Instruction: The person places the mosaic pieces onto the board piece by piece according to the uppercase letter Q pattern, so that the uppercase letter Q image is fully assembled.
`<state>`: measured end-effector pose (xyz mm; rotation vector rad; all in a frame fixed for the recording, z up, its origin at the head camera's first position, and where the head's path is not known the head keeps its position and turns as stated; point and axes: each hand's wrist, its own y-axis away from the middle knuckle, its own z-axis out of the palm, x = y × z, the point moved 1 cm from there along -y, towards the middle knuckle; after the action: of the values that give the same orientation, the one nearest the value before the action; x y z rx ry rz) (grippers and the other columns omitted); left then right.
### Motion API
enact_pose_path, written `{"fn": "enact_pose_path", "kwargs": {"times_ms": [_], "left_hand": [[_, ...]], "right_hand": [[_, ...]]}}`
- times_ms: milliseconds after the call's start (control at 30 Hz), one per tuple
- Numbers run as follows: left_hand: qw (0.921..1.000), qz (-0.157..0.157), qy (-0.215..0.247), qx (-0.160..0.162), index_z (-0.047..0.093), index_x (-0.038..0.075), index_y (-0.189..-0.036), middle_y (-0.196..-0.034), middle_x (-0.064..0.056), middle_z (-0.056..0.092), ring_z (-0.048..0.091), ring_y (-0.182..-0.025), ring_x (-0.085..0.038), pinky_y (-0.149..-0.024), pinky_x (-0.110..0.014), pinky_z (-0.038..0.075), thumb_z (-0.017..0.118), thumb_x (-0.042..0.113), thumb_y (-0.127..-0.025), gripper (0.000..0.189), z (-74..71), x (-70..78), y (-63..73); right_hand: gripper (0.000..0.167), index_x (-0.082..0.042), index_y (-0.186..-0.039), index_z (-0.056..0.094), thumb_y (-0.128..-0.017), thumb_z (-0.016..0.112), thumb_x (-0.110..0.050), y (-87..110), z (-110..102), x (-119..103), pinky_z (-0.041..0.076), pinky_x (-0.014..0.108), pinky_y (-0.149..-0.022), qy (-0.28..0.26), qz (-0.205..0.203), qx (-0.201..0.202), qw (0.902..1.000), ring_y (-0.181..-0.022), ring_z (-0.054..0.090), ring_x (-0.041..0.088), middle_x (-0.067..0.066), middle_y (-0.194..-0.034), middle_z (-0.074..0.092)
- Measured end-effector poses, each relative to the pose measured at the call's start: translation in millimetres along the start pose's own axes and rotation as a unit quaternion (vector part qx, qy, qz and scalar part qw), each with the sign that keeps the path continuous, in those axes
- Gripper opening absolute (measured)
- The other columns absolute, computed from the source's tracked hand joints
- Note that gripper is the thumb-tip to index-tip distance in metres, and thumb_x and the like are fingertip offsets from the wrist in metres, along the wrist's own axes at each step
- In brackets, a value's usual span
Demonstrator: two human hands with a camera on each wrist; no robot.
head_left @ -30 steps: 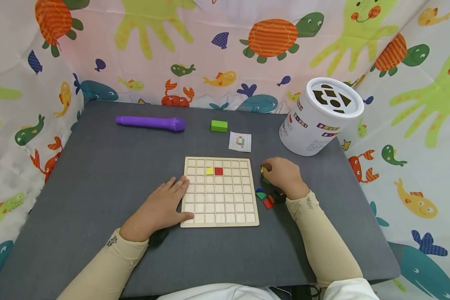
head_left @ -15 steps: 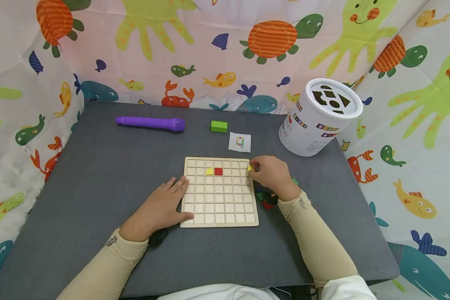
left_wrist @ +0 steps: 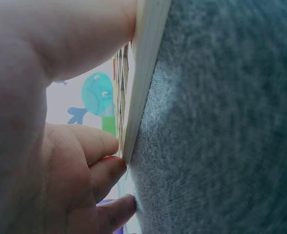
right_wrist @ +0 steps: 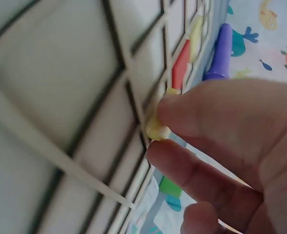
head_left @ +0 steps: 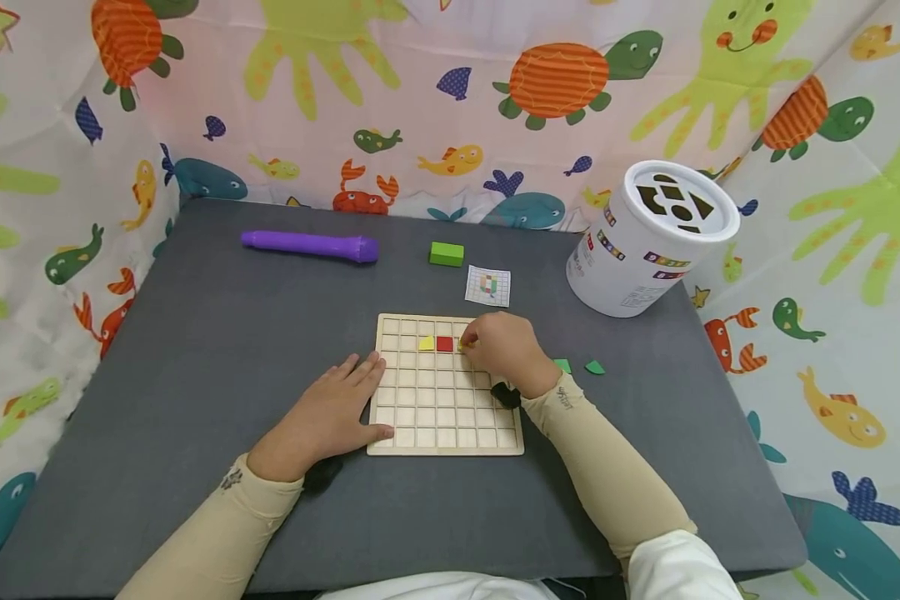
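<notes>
A pale wooden grid board lies on the grey table. My left hand rests along its left edge, fingers extended and thumb over the near corner. In the board's second row sit a yellow tile and a red square tile, side by side. Over the same row, just right of the red one, my right hand pinches a small yellow tile between thumb and index finger. The right wrist view shows this tile right at the grid's ridges; its full outline is covered by the fingers.
Two green pieces, one a rounded wedge, lie right of the board. Behind it are a small pattern card, a green block and a purple stick. A white bucket with a cut-out lid stands back right.
My right hand has carried the yellow tile leftward from the loose pieces, over the board's right edge, to beside the red tile. The left hand stays on the board.
</notes>
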<state>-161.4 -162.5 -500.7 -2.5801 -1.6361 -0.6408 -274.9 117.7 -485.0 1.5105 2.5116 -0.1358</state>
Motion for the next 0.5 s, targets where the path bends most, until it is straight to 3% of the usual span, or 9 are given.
{"fn": "enact_pose_path", "kwargs": {"times_ms": [167, 333, 500], "left_hand": [[1.0, 0.006, -0.005, 0.003, 0.026, 0.0, -0.168, -0.175, -0.017, 0.022, 0.021, -0.159, -0.045, -0.125, -0.061, 0.023, 0.076, 0.057, -0.096, 0.105, -0.9, 1.8, -2.3], [0.9999, 0.003, -0.011, -0.001, 0.026, -0.001, -0.168, -0.174, -0.018, 0.024, 0.022, -0.158, -0.046, -0.125, -0.061, 0.023, 0.076, 0.057, -0.095, 0.105, -0.1, 1.1, -2.7], [0.9999, 0.002, -0.012, -0.007, 0.025, -0.001, -0.168, -0.174, -0.017, 0.023, 0.021, -0.158, -0.046, -0.125, -0.061, 0.023, 0.075, 0.058, -0.096, 0.105, 1.0, -0.4, -3.3]], "right_hand": [[0.009, -0.025, -0.099, 0.089, -0.094, 0.084, -0.018, 1.5, 0.1, -2.3, 0.062, 0.037, -0.073, 0.015, -0.032, 0.01, 0.9993, -0.092, 0.074, 0.013, -0.006, -0.103, 0.08], [0.01, -0.02, -0.104, 0.088, -0.096, 0.083, -0.016, 4.6, -1.0, -2.9, 0.062, 0.039, -0.082, 0.012, -0.057, -0.007, 0.9983, -0.1, 0.074, 0.016, -0.003, -0.109, 0.08], [0.019, -0.019, -0.117, 0.085, -0.1, 0.078, -0.019, 14.1, -9.7, 2.1, 0.061, 0.042, -0.086, 0.001, -0.052, -0.024, 0.9983, -0.111, 0.072, 0.019, -0.001, -0.122, 0.077]]}}
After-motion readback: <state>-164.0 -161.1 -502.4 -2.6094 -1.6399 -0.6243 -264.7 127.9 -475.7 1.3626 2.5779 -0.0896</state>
